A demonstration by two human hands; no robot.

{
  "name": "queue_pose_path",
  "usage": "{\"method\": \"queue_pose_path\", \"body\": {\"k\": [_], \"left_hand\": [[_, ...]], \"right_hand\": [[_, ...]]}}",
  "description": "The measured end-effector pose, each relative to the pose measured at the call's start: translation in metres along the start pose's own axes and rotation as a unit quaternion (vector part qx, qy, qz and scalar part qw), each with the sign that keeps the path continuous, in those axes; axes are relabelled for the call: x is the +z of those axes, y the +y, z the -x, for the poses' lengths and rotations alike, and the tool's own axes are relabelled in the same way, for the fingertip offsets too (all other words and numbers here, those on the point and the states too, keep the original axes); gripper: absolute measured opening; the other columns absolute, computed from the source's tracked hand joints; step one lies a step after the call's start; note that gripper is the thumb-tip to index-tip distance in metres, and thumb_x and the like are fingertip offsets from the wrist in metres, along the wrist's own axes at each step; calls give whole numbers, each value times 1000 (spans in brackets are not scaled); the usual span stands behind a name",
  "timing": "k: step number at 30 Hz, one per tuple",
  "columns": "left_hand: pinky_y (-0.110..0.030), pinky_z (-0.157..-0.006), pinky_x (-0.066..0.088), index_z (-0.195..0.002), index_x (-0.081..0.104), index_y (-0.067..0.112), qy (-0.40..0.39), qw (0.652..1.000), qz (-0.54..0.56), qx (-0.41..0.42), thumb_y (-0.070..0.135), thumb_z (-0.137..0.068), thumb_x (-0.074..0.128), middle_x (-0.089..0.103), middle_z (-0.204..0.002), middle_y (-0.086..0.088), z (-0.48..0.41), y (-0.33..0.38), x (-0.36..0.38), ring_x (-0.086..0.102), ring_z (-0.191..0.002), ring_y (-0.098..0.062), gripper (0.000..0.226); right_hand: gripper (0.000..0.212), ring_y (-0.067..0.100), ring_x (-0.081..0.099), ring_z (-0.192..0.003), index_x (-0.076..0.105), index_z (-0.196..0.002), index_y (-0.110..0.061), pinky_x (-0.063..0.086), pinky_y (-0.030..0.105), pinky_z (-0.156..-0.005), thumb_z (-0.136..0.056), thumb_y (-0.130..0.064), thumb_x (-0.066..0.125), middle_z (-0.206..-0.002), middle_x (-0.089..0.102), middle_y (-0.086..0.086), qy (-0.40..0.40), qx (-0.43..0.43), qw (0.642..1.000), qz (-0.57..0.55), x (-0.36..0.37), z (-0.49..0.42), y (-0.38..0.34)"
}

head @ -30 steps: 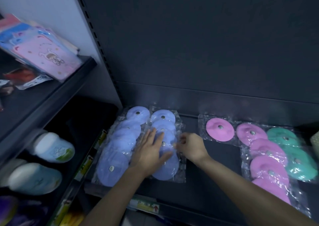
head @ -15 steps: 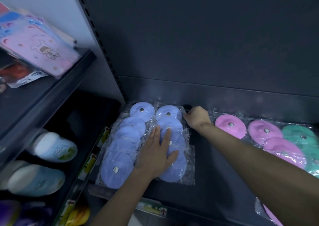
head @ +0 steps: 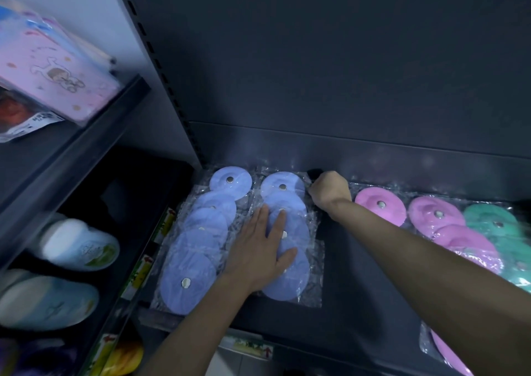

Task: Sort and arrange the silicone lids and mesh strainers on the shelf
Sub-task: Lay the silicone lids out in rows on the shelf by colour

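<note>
Two overlapping rows of blue silicone lids in clear packets lie at the left of the dark shelf (head: 359, 275): a left row (head: 198, 232) and a right row (head: 283, 186). My left hand (head: 258, 249) presses flat on the right row with straight fingers. My right hand (head: 330, 191) is curled at the back right corner of the rearmost blue packet, and its fingertips are hidden. Pink lids (head: 380, 204) and green lids (head: 494, 223) lie in rows to the right. One more pink lid (head: 442, 352) shows at the bottom right. No mesh strainer is visible.
A slotted upright (head: 161, 73) separates this bay from the left one, which holds pink printed packets (head: 54, 73) above and white-and-blue rounded items (head: 77, 246) below. A price label strip (head: 250, 345) runs along the shelf's front edge. A bare dark strip lies between blue and pink lids.
My right hand went from the right row's middle edge to its back corner and stays there. My left hand stays flat on the blue lids. The view has shifted a little.
</note>
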State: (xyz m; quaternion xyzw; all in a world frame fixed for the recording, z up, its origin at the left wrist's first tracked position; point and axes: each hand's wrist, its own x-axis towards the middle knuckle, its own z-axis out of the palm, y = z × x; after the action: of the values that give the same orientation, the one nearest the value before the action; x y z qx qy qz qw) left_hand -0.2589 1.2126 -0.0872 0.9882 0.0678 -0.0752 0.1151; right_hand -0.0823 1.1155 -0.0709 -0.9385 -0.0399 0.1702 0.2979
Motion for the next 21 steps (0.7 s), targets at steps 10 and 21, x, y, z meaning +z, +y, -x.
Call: {"method": "queue_pose_path", "body": {"k": [10,21], "left_hand": [[-31,-114,-15,-150,-10,27,34,999,-13,-6,81,-76,2,-17,-158,-8,5,-3,1,-16,-146,-20,93],[-21,-109,-9,-151,-7,23,0,998,-10,59,71,-83,37,-18,-158,-2,25,2,-3,-14,-146,-14,95]], "right_hand": [[18,35,59,-82,66,-82,-3,43,32,-68,-86,-7,49,-81,66,15,43,-95,994,-25,-16,28,14],[16,17,59,-77,62,-97,-15,40,22,-66,-85,-25,65,-82,67,1,-60,-112,987,-97,1,101,58]]}}
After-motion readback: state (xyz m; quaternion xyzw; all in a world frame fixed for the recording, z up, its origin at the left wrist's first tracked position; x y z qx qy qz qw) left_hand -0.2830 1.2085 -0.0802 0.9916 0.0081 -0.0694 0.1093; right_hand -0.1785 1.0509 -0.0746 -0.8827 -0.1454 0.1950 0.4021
